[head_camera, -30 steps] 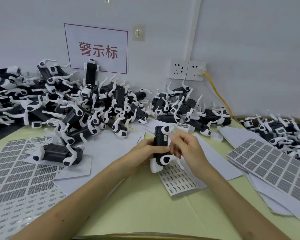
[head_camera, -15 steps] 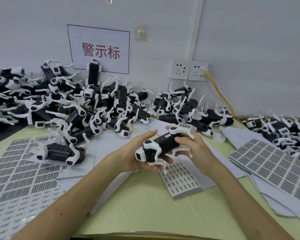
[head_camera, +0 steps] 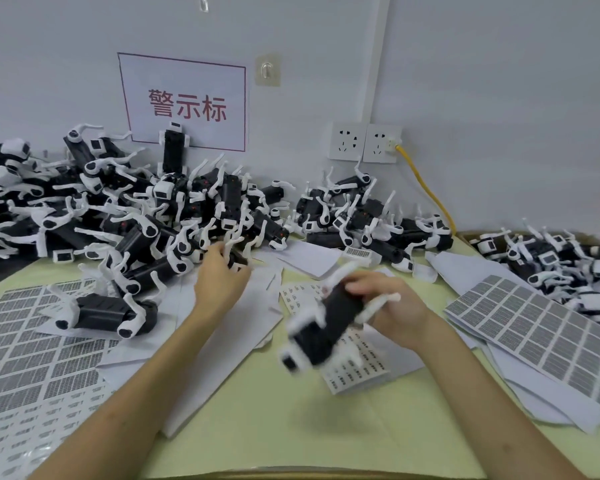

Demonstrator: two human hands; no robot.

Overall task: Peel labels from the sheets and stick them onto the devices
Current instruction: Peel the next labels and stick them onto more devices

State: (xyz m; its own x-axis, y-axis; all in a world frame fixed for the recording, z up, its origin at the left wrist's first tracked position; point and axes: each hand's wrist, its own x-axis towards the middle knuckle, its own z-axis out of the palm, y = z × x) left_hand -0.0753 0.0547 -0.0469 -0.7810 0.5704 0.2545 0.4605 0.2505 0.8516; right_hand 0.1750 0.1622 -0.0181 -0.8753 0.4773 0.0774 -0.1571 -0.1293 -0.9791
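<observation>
While it shows only as a blur, the held device: black body with white limbs, tilted, raised above the small label sheet near the middle of the worktop.
Right hand: fingers clenched round the upper end of the held device.
Left hand: reached out to the near edge of the big pile, fingers curled round the pile-edge device.
Big pile: many black-and-white devices heaped loose against the wall at the left; none in a container.
Middle pile: a smaller heap below the wall sockets, just beside the big pile.
Box: only a brown strip of rim shows at the far right; the right heap of devices lies behind it, apparently inside, though the walls are hidden.
Lone device: lying on white paper, apart from the piles, left of the left forearm.
Left label sheet: large grid of grey labels, flat at the left edge.
Right label sheet: similar grid, resting on loose white papers.
Wall: red-bordered sign, a hook, a yellow cable plugged into the right socket.
</observation>
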